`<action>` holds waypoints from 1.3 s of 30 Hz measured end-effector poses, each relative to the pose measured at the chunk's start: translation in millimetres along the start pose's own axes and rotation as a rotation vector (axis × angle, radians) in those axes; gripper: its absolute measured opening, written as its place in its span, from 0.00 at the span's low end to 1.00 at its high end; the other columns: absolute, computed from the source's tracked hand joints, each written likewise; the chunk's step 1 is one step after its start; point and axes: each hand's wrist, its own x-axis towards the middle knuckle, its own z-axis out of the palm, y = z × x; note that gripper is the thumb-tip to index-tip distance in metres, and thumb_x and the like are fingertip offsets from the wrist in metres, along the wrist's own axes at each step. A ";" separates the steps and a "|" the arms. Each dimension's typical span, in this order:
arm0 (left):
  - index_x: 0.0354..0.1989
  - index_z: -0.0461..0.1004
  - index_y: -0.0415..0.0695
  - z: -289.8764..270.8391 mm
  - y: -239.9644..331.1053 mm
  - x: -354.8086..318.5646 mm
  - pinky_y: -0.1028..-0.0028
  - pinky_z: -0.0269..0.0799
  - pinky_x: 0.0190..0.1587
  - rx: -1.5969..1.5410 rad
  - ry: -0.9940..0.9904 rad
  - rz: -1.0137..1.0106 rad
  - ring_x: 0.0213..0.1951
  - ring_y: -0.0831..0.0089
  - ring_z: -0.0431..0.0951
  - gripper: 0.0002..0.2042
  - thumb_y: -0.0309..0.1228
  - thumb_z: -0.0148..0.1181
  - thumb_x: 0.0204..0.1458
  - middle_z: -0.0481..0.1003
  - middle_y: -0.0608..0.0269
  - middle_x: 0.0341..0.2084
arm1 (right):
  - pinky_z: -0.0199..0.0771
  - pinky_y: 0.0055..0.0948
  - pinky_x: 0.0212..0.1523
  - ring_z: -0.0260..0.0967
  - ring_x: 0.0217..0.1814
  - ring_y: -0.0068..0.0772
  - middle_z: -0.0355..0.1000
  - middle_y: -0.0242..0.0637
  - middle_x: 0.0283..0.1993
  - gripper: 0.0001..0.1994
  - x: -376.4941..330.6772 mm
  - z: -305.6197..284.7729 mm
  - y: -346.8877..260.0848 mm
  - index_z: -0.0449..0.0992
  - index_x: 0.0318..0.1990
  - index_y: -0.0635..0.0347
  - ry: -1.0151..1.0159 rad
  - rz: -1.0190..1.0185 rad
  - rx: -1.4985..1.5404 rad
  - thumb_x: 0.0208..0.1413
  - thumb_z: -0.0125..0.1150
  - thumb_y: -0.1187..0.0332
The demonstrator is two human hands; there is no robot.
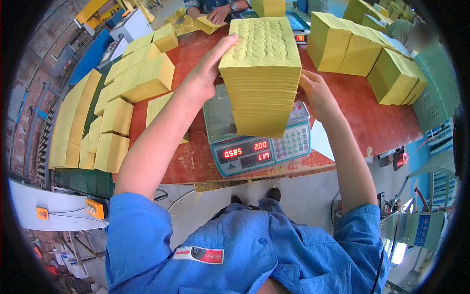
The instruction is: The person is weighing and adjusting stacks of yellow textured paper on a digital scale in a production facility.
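A tall stack of yellow paper (264, 93) stands between my hands, its top sheet stamped with rows of rounded marks. My left hand (211, 63) is pressed along its left side, with a finger reaching the top edge. Against the right side, lower down, is my right hand (317, 94), its fingers partly hidden behind the stack. Beneath is a digital scale (293, 142) with lit red figures and a keypad; the stack covers much of its pan. Whether the stack rests fully on the pan, I cannot tell.
More yellow paper blocks (147, 78) line the left side of the red table (191, 159); others (338, 44) stand at the far right. Across the table, a co-worker's hands (219, 13) hold a small yellow stack (209, 24). A second scale (299, 38) sits behind mine.
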 end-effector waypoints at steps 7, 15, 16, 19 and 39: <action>0.61 0.67 0.45 -22.9 -35.4 4.1 0.67 0.58 0.56 -0.094 0.171 0.022 0.54 0.70 0.67 0.38 0.66 0.39 0.56 0.70 0.60 0.54 | 0.69 0.24 0.43 0.70 0.43 0.23 0.75 0.36 0.45 0.18 4.5 6.1 25.8 0.74 0.54 0.65 0.109 -0.186 -0.046 0.64 0.51 0.60; 0.60 0.64 0.43 8.9 -103.3 -10.1 0.71 0.67 0.55 -0.221 0.150 0.188 0.52 0.75 0.70 0.30 0.57 0.41 0.62 0.71 0.65 0.48 | 0.76 0.31 0.39 0.73 0.42 0.29 0.74 0.38 0.45 0.21 29.8 51.4 49.3 0.71 0.54 0.61 0.343 0.009 0.388 0.63 0.51 0.55; 0.60 0.64 0.43 6.5 -102.7 -6.5 0.71 0.67 0.55 -0.221 0.157 0.189 0.52 0.75 0.70 0.30 0.57 0.41 0.62 0.71 0.65 0.48 | 0.76 0.31 0.38 0.73 0.41 0.28 0.74 0.38 0.44 0.20 38.3 51.9 47.6 0.71 0.53 0.61 0.257 -0.053 0.370 0.62 0.51 0.55; 0.60 0.64 0.44 3.7 -93.2 4.5 0.72 0.72 0.49 -0.313 0.192 0.152 0.50 0.76 0.72 0.30 0.56 0.42 0.62 0.71 0.65 0.49 | 0.76 0.31 0.37 0.73 0.40 0.28 0.74 0.37 0.42 0.19 59.4 55.6 38.0 0.72 0.50 0.60 0.163 -0.057 0.335 0.62 0.51 0.54; 0.53 0.69 0.39 -57.0 -150.5 -227.5 0.67 0.70 0.50 -0.294 0.621 -0.070 0.47 0.66 0.76 0.20 0.42 0.44 0.63 0.74 0.52 0.48 | 0.69 0.37 0.49 0.72 0.45 0.38 0.73 0.43 0.47 0.26 -170.2 10.6 111.2 0.64 0.60 0.65 0.092 0.220 0.489 0.66 0.40 0.53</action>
